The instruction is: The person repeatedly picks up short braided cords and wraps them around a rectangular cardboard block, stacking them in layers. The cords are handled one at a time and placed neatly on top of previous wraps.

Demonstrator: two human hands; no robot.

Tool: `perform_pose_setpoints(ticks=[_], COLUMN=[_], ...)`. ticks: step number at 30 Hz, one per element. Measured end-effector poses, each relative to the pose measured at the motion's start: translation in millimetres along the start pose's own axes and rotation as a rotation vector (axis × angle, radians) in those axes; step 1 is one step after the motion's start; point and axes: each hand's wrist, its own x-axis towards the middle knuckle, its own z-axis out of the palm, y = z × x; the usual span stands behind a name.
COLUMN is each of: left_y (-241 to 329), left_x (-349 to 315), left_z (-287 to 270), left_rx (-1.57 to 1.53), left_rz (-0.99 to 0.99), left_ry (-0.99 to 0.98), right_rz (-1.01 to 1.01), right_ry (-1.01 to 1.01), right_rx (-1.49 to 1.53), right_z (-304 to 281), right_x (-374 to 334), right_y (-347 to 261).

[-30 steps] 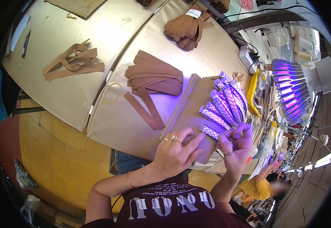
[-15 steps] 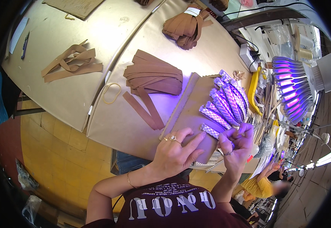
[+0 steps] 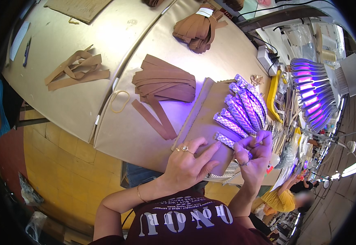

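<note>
Both hands work at the near end of a tan board: the right hand point(image 3: 252, 150) has its thumb and fingers pinched on a short braided strip point(image 3: 223, 139), and the left hand point(image 3: 189, 164) stays loose, its fingers spread and slightly bent. Its index fingertip lies at the strip's free end, though whether it presses the braid or only sits just beside it is hard to tell from above.

Strip and hands are over the tan board point(image 3: 198, 116), just below a fan of braided pieces point(image 3: 240, 110) that overlap and look violet (a glowing lamp point(image 3: 310, 94) stands to their right, so the true colour may be paler). Left of the board, a flat stack of brown straps point(image 3: 165, 77) rests on the table point(image 3: 145, 139), with a folded strap point(image 3: 153, 116) at its lower edge. Beside that lies a thin yellowish band point(image 3: 120, 102). Farther off are a bound brown bundle point(image 3: 197, 29) and some loose straps point(image 3: 78, 71), while a yellow tray point(image 3: 272, 98) stands near the fan's right side.
</note>
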Motion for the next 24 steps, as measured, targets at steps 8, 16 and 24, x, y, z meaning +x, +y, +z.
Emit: perform_pose_setpoints(ticks=[8,16,24], left_y=[2,3,5], left_x=[7,10,11], left_z=[-3,-6,-6], left_rx=[0.0,0.09,0.133], left_rz=[-0.041,-0.043,-0.025], left_ry=[-0.063,-0.121,-0.117], right_rz=[0.006,0.021,0.11], right_ry=[0.036,0.054,0.002], right_rx=[0.009,-0.463,-0.277], right_z=[3,-28,-40], right_x=[2,-12,-15], right_y=[1,-4,21])
